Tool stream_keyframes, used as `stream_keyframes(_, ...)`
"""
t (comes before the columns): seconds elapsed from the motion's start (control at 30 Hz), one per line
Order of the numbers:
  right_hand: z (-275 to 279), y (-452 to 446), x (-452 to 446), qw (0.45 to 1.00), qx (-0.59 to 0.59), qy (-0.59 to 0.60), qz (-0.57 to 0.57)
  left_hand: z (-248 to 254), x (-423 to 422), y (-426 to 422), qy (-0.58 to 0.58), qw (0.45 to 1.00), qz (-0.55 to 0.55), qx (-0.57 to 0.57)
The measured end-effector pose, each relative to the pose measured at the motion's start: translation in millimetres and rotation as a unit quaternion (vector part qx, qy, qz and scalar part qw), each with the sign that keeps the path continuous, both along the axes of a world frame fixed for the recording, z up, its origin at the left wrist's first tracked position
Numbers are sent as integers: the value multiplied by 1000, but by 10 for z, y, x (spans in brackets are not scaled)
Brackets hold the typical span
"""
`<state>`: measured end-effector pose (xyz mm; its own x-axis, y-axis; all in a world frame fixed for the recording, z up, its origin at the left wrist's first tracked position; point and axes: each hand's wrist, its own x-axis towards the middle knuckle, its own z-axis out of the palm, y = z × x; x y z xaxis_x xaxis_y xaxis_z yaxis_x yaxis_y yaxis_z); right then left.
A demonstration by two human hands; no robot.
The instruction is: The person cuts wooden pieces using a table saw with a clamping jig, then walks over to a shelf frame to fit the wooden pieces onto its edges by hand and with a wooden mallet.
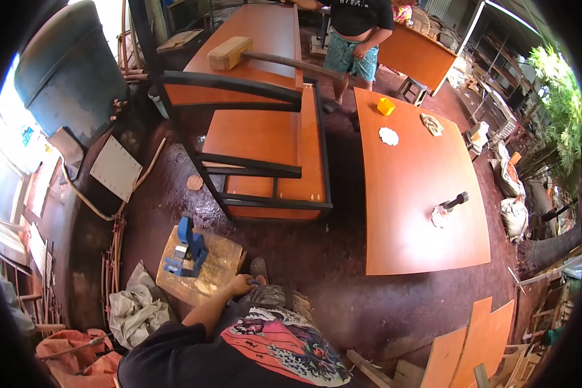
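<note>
My left hand (240,284) is low in front of my body, close to the edge of a worn wooden board (213,249). Its fingers look curled, beside a small blue bit that is too small to name; what they hold, if anything, is hidden. On the board sits a blue clamp-like metal tool (193,249), with pale dust around it. My right hand is out of view. Ahead stands a reddish-brown desk-like piece (252,136) with a black frame (236,87). A wooden mallet (229,53) lies across its top.
At right, a large reddish-brown panel (414,181) carries a yellow box (386,106), a crumpled cloth (432,125) and a dark-headed tool (458,200). Another person (355,39) stands behind. Cut boards (478,343) lean at lower right; a grey sack (139,304) lies left.
</note>
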<state>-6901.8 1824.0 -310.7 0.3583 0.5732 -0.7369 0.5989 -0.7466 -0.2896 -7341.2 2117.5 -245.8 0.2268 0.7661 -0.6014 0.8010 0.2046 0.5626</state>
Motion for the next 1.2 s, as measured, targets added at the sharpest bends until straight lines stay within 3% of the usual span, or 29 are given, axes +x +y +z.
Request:
stream_keyframes(0.33,-294,-56,91,979,127,148,-59,125,-124,-559,109,991,78,17)
stream_keyframes(0.43,-404,120,146,939,141,245,-197,270,-84,-587,160,986,43,12)
stream_keyframes(0.53,-101,143,45,877,204,243,-361,-316,-202,-658,165,985,-17,40)
stream_keyframes(0.63,-1279,-473,439,944,236,104,-206,9,-85,-677,157,987,-23,-3)
stream_keyframes(0.7,-509,-582,304,973,206,-15,-106,148,-40,-633,153,985,-16,-72)
stream_keyframes(0.73,111,-521,190,977,188,-77,-58,-154,-228,-620,99,994,-35,-34)
stream_keyframes(0.8,608,-601,160,959,148,-136,-201,-579,-449,-479,24,995,-92,18)
stream_keyframes(0.83,245,-919,212,920,205,-252,-218,-603,-418,-360,39,991,-125,22)
stream_keyframes(0.97,1944,-1111,528,891,29,-290,-349,-587,-293,-97,64,975,-208,36)
stream_keyframes(1.1,2224,-1850,836,814,-11,-519,-259,-563,-385,72,62,969,-235,52)
stream_keyframes(1.17,2503,-2044,1043,825,24,-464,-321,-589,-478,172,52,964,-251,74)
stream_keyframes(1.2,2613,-2075,1130,807,-14,-478,-347,-631,-533,226,38,958,-269,89)
